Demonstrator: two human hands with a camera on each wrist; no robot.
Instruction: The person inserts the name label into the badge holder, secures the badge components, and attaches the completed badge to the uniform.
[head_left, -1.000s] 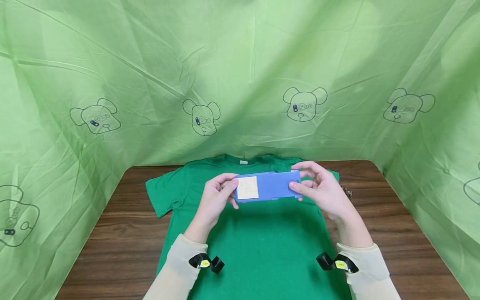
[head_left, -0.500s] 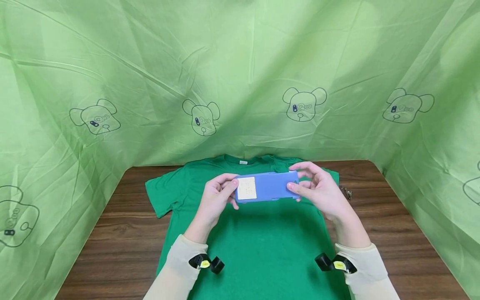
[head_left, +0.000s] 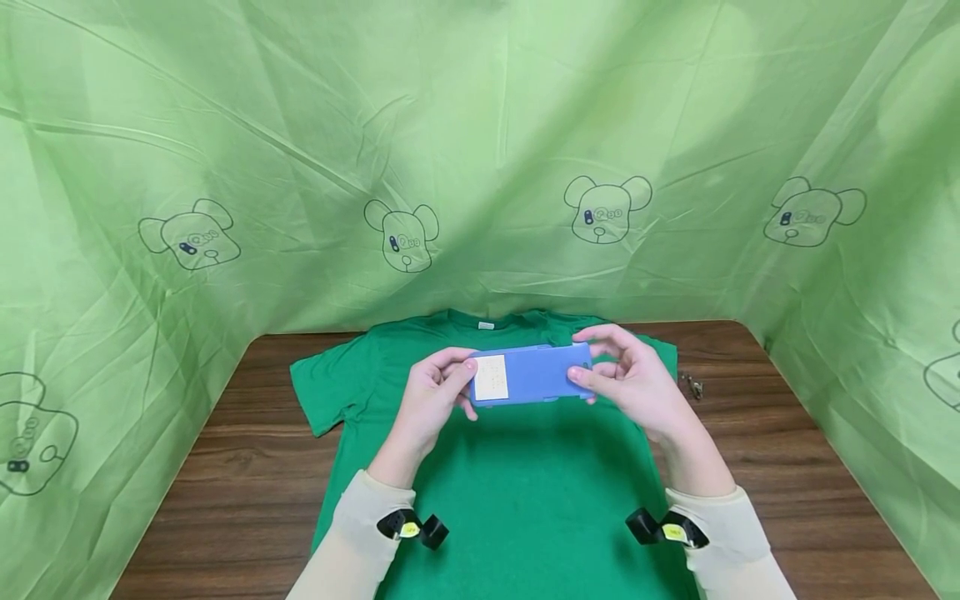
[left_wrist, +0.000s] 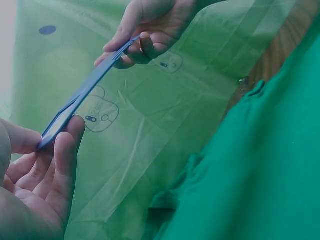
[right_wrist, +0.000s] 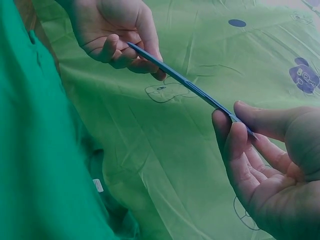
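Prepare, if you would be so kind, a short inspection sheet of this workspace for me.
Surface: brown wood-grain table with a green T-shirt spread on it, collar toward the far edge.
Job's things: flat blue piece with a pale label near its left end, held up off the shirt.
Clutter: small metallic items to the right of the shirt; too small to identify.
Hands: left hand pinches the blue piece's left end; right hand pinches its right end.
Cables: nothing seen.
Surroundings: light green sheeting printed with outlined animal heads, behind the table and along both sides.
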